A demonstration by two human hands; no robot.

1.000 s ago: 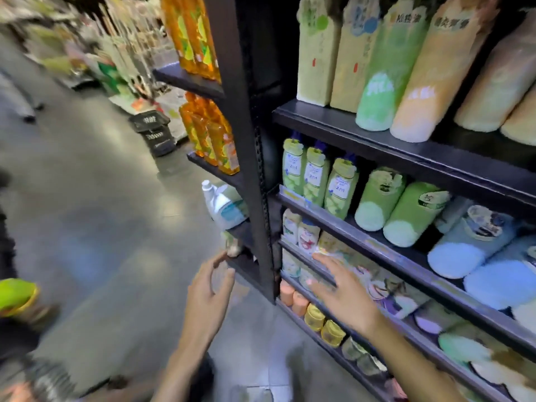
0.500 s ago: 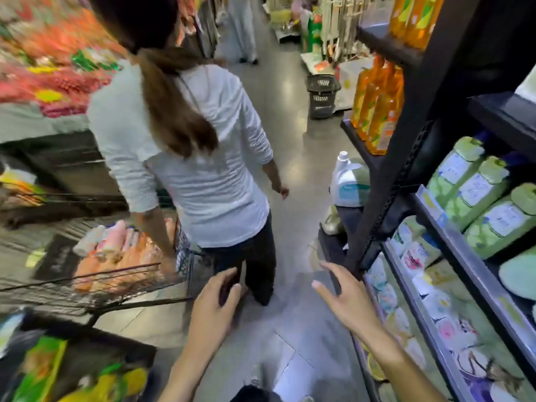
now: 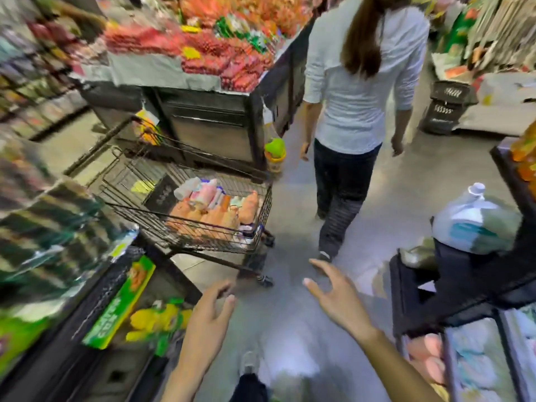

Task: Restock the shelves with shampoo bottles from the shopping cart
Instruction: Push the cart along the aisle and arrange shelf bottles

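Your hands, left [image 3: 207, 316] and right [image 3: 333, 297], fingers spread and empty, near the cart [image 3: 255, 224]: reaching blind could topple its bottles [image 3: 214, 208].

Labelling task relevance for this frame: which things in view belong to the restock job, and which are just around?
Job:
- shopping cart
- bottles lying in the cart
- shelves on the right
- left hand and right hand, both open and empty

Just around:
- passer-by in a white top
- large jug
- stacked black baskets
- green box

person in white shirt [image 3: 359, 91], black basket [image 3: 445, 107]
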